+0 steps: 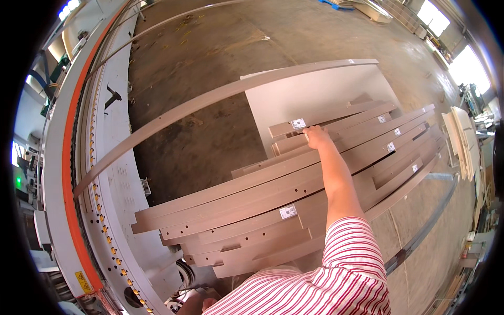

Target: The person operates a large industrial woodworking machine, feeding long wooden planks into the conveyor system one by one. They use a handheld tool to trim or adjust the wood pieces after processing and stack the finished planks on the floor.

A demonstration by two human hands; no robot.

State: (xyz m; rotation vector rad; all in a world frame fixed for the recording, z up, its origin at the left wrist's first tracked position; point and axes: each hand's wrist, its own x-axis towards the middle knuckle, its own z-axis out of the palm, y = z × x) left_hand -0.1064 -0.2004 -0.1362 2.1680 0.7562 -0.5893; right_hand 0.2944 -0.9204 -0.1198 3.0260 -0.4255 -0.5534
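Right now your right hand (316,136) is stretched out over a fanned stack of long grey-brown boards (252,202), its fingers curled over the near end of a shorter strip (336,119) that lies high on the pile, so the grip is closed on that strip's end. The boards sit staggered, each a little askew of the one below, which leaves their ends and edges free to catch with a finger. Under the far part of the stack lies a wide pale panel (310,94), and one long thin strip (210,100) runs across above it, reaching out toward the machine bed (118,173) on your left. Your left hand is out of view; only a striped sleeve (346,247) shows low in the picture.

Small white rectangular labels mark the boards: one (298,124) just left of your fingers, one (287,211) on a lower board near its middle, others (391,147) stepped along the far ends. A yellow warning sticker (83,282) sits on the machine's orange-edged rail, low at left.
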